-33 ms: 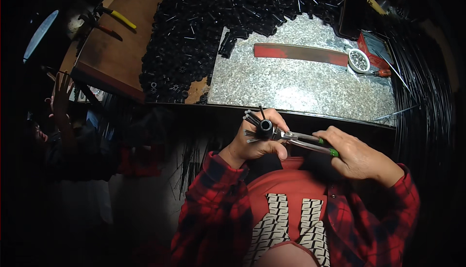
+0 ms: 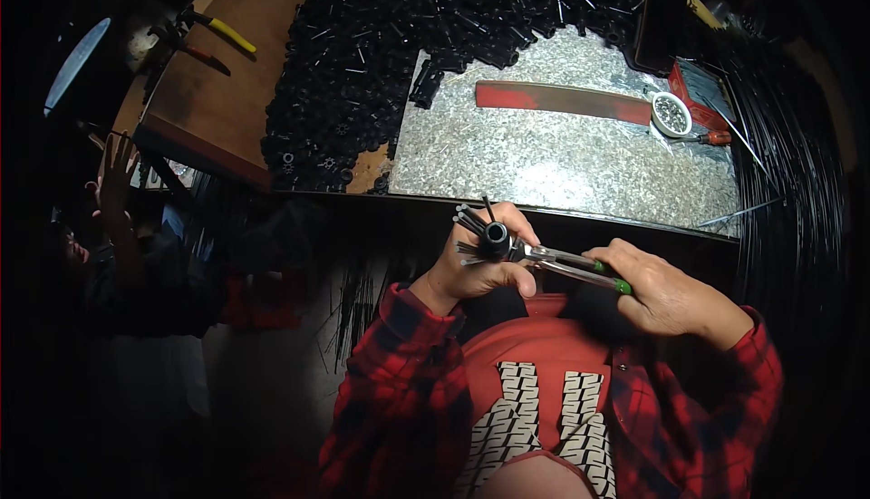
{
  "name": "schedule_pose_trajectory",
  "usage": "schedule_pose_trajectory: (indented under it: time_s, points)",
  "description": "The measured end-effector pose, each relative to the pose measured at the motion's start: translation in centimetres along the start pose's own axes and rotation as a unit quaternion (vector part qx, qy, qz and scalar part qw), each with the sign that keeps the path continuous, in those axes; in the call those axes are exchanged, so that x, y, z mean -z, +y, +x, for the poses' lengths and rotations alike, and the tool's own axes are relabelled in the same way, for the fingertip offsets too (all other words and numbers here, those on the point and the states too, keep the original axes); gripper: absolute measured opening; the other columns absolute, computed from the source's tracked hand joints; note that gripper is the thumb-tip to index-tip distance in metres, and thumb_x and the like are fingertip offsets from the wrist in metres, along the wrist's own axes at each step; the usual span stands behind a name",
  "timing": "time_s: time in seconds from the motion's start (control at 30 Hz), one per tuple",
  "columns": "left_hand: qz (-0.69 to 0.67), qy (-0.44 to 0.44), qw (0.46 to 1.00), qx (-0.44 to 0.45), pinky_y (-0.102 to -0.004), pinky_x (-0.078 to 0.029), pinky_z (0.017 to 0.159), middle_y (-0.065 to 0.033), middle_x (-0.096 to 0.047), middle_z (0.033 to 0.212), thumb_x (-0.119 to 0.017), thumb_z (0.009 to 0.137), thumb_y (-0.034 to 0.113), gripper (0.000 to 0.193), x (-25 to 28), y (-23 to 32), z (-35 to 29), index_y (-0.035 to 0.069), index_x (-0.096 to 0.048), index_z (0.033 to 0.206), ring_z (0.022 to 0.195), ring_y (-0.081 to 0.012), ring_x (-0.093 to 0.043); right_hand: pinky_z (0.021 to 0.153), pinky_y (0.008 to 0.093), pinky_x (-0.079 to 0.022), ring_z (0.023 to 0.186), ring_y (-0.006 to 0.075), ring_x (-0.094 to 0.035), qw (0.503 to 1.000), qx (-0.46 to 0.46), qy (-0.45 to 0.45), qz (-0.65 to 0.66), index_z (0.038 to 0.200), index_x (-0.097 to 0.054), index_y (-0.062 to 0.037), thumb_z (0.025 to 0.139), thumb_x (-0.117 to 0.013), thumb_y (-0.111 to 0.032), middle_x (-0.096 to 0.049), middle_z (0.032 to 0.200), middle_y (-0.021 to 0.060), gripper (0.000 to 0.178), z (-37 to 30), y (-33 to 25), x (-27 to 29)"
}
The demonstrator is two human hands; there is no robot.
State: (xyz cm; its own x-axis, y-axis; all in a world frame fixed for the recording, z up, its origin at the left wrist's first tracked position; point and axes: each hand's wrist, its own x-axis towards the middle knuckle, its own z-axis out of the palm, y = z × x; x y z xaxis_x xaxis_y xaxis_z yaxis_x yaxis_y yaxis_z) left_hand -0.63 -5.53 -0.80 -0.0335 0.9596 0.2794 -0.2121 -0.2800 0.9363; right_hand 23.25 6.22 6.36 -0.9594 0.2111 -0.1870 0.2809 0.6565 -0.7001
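Observation:
My left hand point(image 2: 494, 268) is closed round a black part with a hollow round end point(image 2: 496, 234) and several thin black rods point(image 2: 471, 220) sticking out beside it. The part's lower portion is hidden in my palm. My right hand point(image 2: 660, 290) grips a pair of pliers point(image 2: 580, 263) by handles with green ends. Their jaws reach to the side of the round end, between my left thumb and fingers. Whether the jaws pinch anything is too small to tell.
Beyond my hands stands a table with a speckled grey board point(image 2: 544, 159). On it are a red-brown strip point(image 2: 562, 102) and a white cup point(image 2: 671, 115) of small metal bits. Black parts point(image 2: 344, 73) heap behind; long rods point(image 2: 788, 145) hang at right. Another person's hand point(image 2: 118, 168) shows at left.

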Motion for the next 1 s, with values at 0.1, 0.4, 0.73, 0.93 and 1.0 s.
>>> schedule_pose_trajectory:
  time_s: [0.1, 0.4, 0.73, 0.93, 1.0]
  points:
    - [-0.001, 0.051, 0.999, -0.005, -0.0215, -0.045, 0.06, -0.0025, -0.061, 0.081, -0.086, 0.055, 0.041, 0.059, -0.5, -0.6, -0.2, 0.002, -0.06, 0.091, 0.07, -0.0081, -0.057, 0.087, 0.0433, -0.045, 0.101, 0.0397, -0.054, 0.998, -0.036, -0.022, 0.056, 0.118, -0.046, 0.0047, 0.073, -0.05, 0.001, -0.051, 0.107, 0.0217, 0.045, 0.2, -0.1, -0.3]
    - [0.023, 0.157, 0.986, -0.046, -0.0215, -0.038, 0.055, -0.0009, -0.055, 0.071, -0.08, 0.061, 0.052, 0.063, -1.7, -1.0, -0.3, 0.002, -0.055, 0.089, 0.061, -0.0057, -0.048, 0.065, 0.0422, -0.046, 0.072, 0.0364, -0.059, 0.995, -0.049, 0.015, 0.084, 0.1, -0.047, 0.0016, 0.083, -0.059, -0.007, -0.058, 0.078, 0.019, 0.022, 1.3, 0.8, -2.0]
    - [0.084, 0.135, 0.986, -0.044, -0.0193, -0.043, 0.06, -0.0014, -0.057, 0.078, -0.082, 0.059, 0.049, 0.066, -1.7, -0.6, -0.3, 0.0, -0.057, 0.096, 0.065, -0.0062, -0.053, 0.051, 0.0391, -0.042, 0.059, 0.0391, -0.058, 0.992, -0.112, 0.053, 0.029, 0.081, -0.049, -0.0006, 0.085, -0.067, -0.012, -0.054, 0.062, 0.0204, 0.022, 1.2, 1.0, -2.0]
    - [0.02, 0.123, 0.991, -0.042, -0.0171, -0.035, 0.056, 0.0074, -0.044, 0.064, -0.088, 0.065, 0.024, 0.068, -1.6, -2.2, -0.1, 0.0, -0.051, 0.116, 0.059, -0.0015, -0.043, 0.052, 0.0407, -0.044, 0.062, 0.0428, -0.058, 0.981, -0.074, 0.161, -0.084, 0.078, -0.047, -0.0002, 0.081, -0.068, -0.006, -0.056, 0.064, 0.0216, 0.021, 0.6, 3.4, -1.6]
    - [0.042, 0.12, 0.99, -0.06, -0.0167, -0.033, 0.054, 0.0086, -0.042, 0.061, -0.088, 0.065, 0.023, 0.073, -1.3, -2.1, 0.0, -0.001, -0.048, 0.121, 0.056, -0.0005, -0.04, 0.054, 0.0402, -0.045, 0.064, 0.0415, -0.059, 0.975, -0.087, 0.183, -0.095, 0.079, -0.049, -0.0004, 0.079, -0.064, -0.001, -0.057, 0.065, 0.0207, 0.016, 0.3, 3.7, -0.6]
